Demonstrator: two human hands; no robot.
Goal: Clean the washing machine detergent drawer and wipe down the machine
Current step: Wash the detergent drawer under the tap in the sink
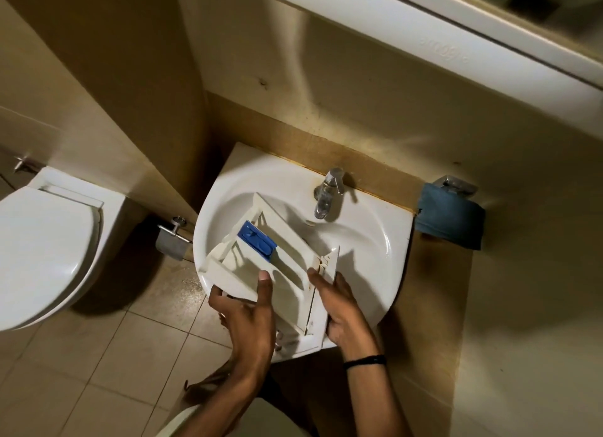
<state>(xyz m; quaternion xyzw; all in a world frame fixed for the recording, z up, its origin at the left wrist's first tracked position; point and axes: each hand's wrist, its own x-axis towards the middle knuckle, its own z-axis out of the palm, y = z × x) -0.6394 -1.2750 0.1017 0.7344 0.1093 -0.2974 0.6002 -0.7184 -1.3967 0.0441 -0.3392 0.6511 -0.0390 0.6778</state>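
Both my hands hold the white detergent drawer (287, 273) over a bathroom washbasin (391, 241). My left hand (248, 309) grips the near side wall, thumb on top and fingers curled underneath. My right hand (342, 312) wraps around the front panel, which juts out past the basin's near rim. The drawer slants with its far end down in the bowl, just left of and below the chrome tap (328, 192) — placed, I judge, so rinse water can run through the compartments and drain away. A blue softener insert (257, 241) sits in a far compartment. No water is visibly running. No label shows on the drawer. Faint raised lettering on the white cabinet edge (443, 53) overhead is too dim to read.
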